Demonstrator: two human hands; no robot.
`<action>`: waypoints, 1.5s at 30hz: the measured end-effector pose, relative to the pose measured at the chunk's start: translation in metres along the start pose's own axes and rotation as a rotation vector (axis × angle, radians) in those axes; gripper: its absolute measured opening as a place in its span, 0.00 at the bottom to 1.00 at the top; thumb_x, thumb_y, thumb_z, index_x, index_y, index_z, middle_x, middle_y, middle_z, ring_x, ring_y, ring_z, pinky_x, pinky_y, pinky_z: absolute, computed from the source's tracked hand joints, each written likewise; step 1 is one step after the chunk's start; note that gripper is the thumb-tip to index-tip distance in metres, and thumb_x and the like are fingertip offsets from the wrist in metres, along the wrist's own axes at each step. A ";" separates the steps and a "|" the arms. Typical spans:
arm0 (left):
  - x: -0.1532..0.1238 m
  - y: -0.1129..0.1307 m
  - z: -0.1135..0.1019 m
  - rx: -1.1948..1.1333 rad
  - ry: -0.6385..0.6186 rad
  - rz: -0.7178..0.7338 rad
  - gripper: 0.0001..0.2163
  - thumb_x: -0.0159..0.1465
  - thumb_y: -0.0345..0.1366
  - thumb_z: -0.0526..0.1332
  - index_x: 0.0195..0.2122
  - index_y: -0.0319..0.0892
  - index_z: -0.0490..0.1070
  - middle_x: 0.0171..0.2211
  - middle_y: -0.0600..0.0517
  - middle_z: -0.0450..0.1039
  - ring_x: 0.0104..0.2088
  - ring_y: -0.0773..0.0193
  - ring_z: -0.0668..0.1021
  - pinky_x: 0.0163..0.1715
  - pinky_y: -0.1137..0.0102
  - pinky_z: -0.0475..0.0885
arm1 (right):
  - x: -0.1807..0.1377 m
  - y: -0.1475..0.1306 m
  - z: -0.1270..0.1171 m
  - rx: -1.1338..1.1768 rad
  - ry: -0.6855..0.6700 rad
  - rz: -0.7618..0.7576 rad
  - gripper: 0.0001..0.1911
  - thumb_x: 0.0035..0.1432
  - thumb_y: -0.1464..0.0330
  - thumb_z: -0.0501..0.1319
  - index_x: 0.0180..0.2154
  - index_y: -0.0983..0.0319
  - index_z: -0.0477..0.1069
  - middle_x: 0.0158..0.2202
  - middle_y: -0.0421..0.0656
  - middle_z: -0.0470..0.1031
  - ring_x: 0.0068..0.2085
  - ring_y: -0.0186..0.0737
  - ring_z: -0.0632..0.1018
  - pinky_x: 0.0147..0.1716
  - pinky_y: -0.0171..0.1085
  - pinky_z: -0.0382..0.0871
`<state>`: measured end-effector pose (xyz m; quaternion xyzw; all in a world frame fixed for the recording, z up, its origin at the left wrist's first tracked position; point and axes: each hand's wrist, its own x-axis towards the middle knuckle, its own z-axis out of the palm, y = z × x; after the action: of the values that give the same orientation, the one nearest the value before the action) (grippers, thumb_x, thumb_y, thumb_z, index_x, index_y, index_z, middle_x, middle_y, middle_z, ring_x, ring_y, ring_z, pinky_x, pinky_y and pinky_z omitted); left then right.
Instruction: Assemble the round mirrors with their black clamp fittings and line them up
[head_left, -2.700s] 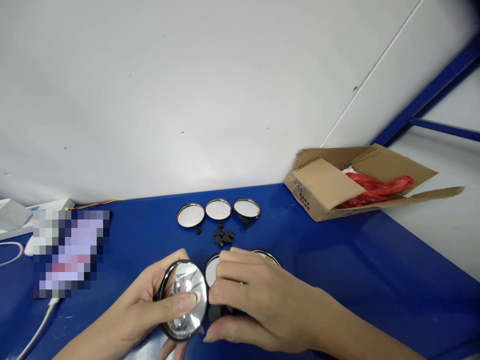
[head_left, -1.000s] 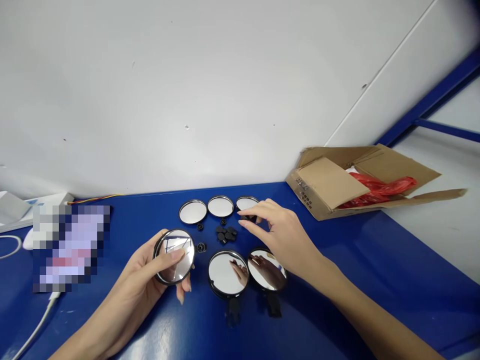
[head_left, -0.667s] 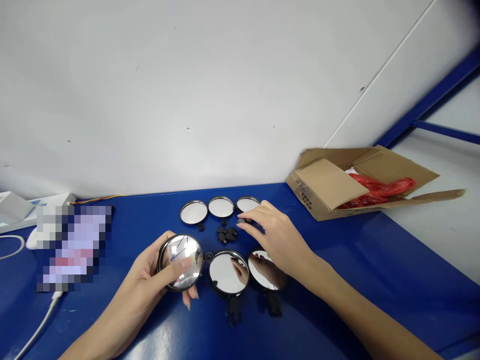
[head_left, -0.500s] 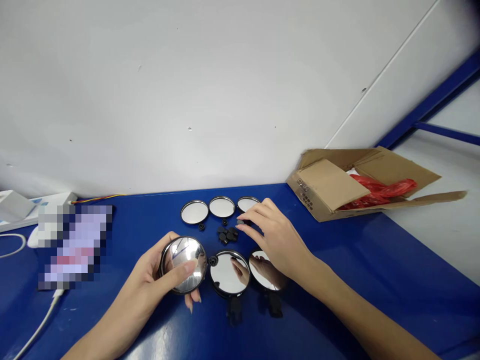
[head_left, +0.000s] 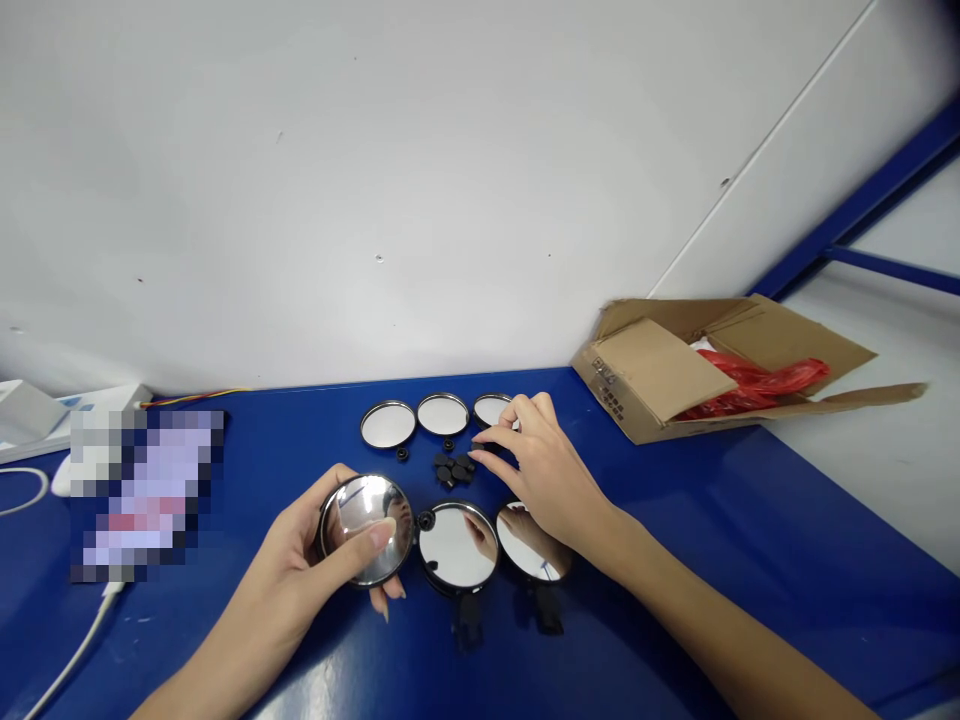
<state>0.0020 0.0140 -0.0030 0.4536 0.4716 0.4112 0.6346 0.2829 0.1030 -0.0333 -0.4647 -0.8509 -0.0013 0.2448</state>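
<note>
My left hand [head_left: 300,560] grips a round convex mirror [head_left: 352,520], thumb over its glass and fingers beneath. A black knob [head_left: 427,520] sticks out from its right edge. My right hand [head_left: 544,465] pinches a small black piece [head_left: 478,446] between thumb and index finger, just above the table. Right beside those fingertips lies a small pile of black pieces [head_left: 453,470]. Closer to me rest a round mirror [head_left: 454,550] and another mirror [head_left: 529,545], each with a black clip pointing towards me. My right wrist partly overhangs the second one.
Along the back lie a left mirror [head_left: 388,425], a middle mirror [head_left: 442,414] and a right mirror [head_left: 491,408], partly hidden by my right hand. A cardboard box [head_left: 652,370] with red plastic stands back right. At left are a blurred phone [head_left: 157,490] and a white cable [head_left: 82,645].
My right fingers have curled slightly, and the pinched piece has tilted so its lighter face is hidden. The left hand still holds its mirror in the same place.
</note>
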 end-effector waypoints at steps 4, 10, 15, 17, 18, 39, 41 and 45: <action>-0.002 0.005 0.003 -0.018 0.091 -0.020 0.19 0.67 0.50 0.78 0.46 0.42 0.78 0.40 0.42 0.87 0.28 0.56 0.85 0.21 0.70 0.79 | 0.001 -0.001 -0.001 0.004 -0.029 0.001 0.10 0.77 0.67 0.67 0.48 0.63 0.87 0.44 0.51 0.73 0.47 0.51 0.70 0.49 0.50 0.77; 0.000 0.007 0.004 -0.125 0.185 -0.019 0.17 0.62 0.44 0.81 0.41 0.43 0.78 0.36 0.49 0.84 0.26 0.61 0.84 0.16 0.76 0.73 | 0.000 -0.001 -0.006 0.009 -0.019 0.001 0.11 0.79 0.68 0.64 0.45 0.62 0.86 0.44 0.50 0.73 0.47 0.51 0.69 0.49 0.52 0.76; 0.002 0.004 0.000 -0.103 0.174 -0.026 0.15 0.62 0.41 0.81 0.42 0.43 0.78 0.32 0.51 0.83 0.23 0.65 0.80 0.17 0.78 0.71 | 0.000 0.000 -0.007 0.019 -0.028 0.000 0.10 0.77 0.72 0.64 0.41 0.62 0.84 0.43 0.50 0.73 0.46 0.50 0.69 0.46 0.49 0.75; 0.002 0.003 0.000 -0.082 0.180 -0.037 0.17 0.64 0.46 0.80 0.43 0.43 0.78 0.27 0.53 0.80 0.22 0.67 0.76 0.18 0.78 0.71 | -0.001 -0.001 -0.007 0.036 -0.040 -0.001 0.10 0.78 0.72 0.64 0.41 0.62 0.84 0.44 0.50 0.73 0.47 0.50 0.69 0.46 0.49 0.75; 0.002 0.003 0.001 -0.071 0.183 -0.042 0.18 0.65 0.49 0.80 0.43 0.44 0.78 0.26 0.53 0.79 0.21 0.67 0.75 0.18 0.78 0.70 | -0.001 -0.002 -0.007 0.044 -0.046 -0.001 0.10 0.78 0.72 0.65 0.41 0.62 0.84 0.43 0.49 0.73 0.47 0.50 0.69 0.46 0.48 0.75; 0.003 -0.001 0.003 0.013 0.165 -0.067 0.37 0.62 0.51 0.82 0.70 0.50 0.76 0.27 0.57 0.77 0.19 0.70 0.76 0.21 0.77 0.69 | -0.011 -0.055 -0.024 0.428 0.042 -0.502 0.08 0.78 0.71 0.68 0.54 0.63 0.82 0.41 0.43 0.81 0.41 0.40 0.74 0.43 0.40 0.72; 0.002 0.000 0.003 0.012 0.152 -0.083 0.37 0.62 0.52 0.81 0.71 0.51 0.77 0.24 0.59 0.72 0.19 0.73 0.72 0.21 0.78 0.67 | -0.012 -0.056 -0.023 0.389 0.050 -0.514 0.07 0.78 0.70 0.68 0.54 0.62 0.82 0.40 0.42 0.83 0.40 0.39 0.75 0.42 0.40 0.71; 0.002 -0.002 -0.001 0.002 0.088 -0.119 0.38 0.64 0.53 0.80 0.74 0.52 0.75 0.24 0.60 0.69 0.19 0.75 0.67 0.22 0.79 0.65 | -0.012 -0.060 -0.022 0.381 0.084 -0.525 0.06 0.79 0.66 0.68 0.49 0.60 0.83 0.39 0.39 0.85 0.38 0.35 0.77 0.40 0.40 0.68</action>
<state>0.0014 0.0155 -0.0051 0.4069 0.5256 0.3915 0.6363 0.2501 0.0547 -0.0058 -0.1746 -0.9159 0.0757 0.3535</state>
